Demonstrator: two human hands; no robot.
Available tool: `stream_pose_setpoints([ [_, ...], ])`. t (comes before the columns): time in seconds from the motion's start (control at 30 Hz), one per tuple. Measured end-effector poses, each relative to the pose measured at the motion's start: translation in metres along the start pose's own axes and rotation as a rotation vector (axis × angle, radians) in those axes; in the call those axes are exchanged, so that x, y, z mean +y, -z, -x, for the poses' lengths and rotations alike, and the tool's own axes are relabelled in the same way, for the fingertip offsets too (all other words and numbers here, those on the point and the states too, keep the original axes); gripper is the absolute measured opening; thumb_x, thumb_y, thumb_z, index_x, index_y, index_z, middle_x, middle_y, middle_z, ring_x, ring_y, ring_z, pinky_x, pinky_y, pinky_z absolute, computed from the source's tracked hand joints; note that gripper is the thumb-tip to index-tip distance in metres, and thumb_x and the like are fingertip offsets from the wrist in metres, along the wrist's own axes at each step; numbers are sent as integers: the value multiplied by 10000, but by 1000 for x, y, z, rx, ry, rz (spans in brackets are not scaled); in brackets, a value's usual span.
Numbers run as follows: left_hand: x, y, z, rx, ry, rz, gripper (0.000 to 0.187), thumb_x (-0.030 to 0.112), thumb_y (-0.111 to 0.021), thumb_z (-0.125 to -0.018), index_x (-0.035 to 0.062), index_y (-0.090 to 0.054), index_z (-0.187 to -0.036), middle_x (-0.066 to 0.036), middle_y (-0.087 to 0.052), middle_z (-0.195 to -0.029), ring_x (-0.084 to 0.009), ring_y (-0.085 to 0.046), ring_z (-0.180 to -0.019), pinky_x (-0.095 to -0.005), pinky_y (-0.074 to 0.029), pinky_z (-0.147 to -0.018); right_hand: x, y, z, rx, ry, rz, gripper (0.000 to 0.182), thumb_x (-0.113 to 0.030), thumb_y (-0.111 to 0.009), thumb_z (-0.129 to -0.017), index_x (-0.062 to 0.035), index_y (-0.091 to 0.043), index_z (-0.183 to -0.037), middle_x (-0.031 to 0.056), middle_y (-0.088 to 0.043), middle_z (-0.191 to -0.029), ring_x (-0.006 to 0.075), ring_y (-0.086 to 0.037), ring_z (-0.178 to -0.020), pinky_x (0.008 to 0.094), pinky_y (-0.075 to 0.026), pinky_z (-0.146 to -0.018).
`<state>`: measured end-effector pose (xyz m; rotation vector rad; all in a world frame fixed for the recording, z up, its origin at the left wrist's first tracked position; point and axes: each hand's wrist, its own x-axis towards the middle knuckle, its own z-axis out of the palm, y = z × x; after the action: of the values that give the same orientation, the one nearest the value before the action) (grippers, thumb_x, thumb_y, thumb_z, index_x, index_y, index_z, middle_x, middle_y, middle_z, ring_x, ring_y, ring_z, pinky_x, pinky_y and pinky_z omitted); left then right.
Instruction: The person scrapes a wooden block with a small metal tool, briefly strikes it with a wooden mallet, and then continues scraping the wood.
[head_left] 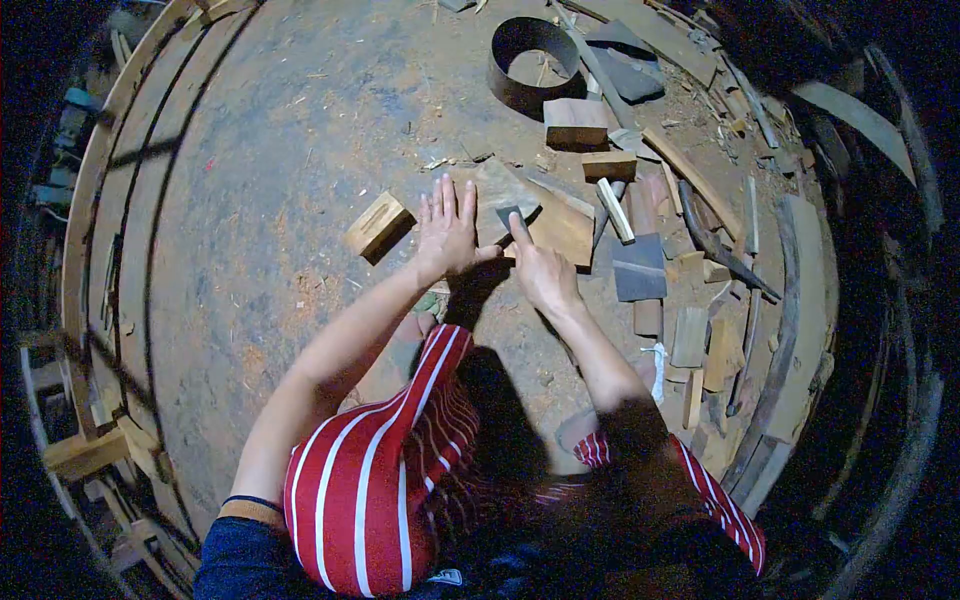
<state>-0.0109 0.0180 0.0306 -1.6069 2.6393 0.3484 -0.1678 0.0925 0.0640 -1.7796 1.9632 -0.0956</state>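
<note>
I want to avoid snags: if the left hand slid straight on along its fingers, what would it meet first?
Likely the thin scraps just ahead of the left hand, though their height off the ground is hard to judge.

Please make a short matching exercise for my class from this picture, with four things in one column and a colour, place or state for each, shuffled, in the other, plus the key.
Things
1. Left hand
2. Right hand
3. Hoop
4. Trousers

Descriptions
A. Red with white stripes
B. Forefinger stretched out onto a small dark piece
C. Dark and round, beside a wooden block
D. Palm down, with the fingers apart

Right pairs: 1-D, 2-B, 3-C, 4-A
</note>
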Motion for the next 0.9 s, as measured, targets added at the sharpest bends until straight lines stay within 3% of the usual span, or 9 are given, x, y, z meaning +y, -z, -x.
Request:
stream_pose_setpoints([
  [0.2,-3,-9,-1,54,-31,34,1121,620,-640,-665,-7,-116,-1432,-347,-80,-1443,-471,-72,-1357,-558,-103,-1087,-3,0,-20,-9,3,44,529,-190,-427,-890,-192,-299,-1404,245,-643,-799,395,-649,-758,507,-514,-626],
  [0.37,-3,-2,-1,25,-34,28,1108,599,-650,-665,0,-123,-1433,-341,-69,-1448,-465,-65,-1361,-554,-98,-1089,-7,4,-78,41,-56,-46,521,-176,-396,-886,-175,-297,-1398,259,-636,-903,404,-636,-834,527,-496,-722],
  [0.43,-2,-2,-2,19,-13,42,1096,600,-643,-667,4,-133,-1433,-338,-56,-1452,-457,-55,-1366,-552,-89,-1091,-2,1,-65,29,-40,-14,536,-169,-405,-879,-177,-290,-1402,276,-629,-891,404,-639,-817,530,-498,-706],
  [0.53,-6,-5,-1,25,-34,36,1090,608,-631,-672,2,-138,-1432,-333,-50,-1456,-445,-48,-1372,-549,-81,-1094,-7,3,-17,-21,1,49,553,-164,-419,-887,-197,-267,-1418,276,-613,-737,419,-626,-698,529,-486,-615],
  [0.7,-5,-3,-2,33,-69,-4,1088,642,-595,-685,-3,-138,-1433,-317,-56,-1464,-424,-44,-1380,-549,-72,-1095,-5,0,-38,49,22,58,538,-170,-410,-890,-178,-276,-1411,262,-624,-753,414,-634,-724,526,-493,-633],
  [0.77,-5,-2,-3,20,-57,-39,1091,662,-574,-690,-10,-138,-1431,-316,-61,-1464,-420,-38,-1381,-547,-62,-1096,-8,1,-56,38,-53,4,617,-157,-482,-837,-186,-275,-1418,243,-645,-829,388,-649,-765,510,-511,-682],
  [0.9,-4,0,-4,-16,-46,-66,1094,672,-563,-693,-17,-138,-1429,-316,-64,-1464,-421,-36,-1381,-547,-55,-1096,-6,-6,-33,39,-4,113,589,-170,-444,-853,-183,-274,-1417,221,-647,-745,378,-652,-666,515,-514,-616],
])
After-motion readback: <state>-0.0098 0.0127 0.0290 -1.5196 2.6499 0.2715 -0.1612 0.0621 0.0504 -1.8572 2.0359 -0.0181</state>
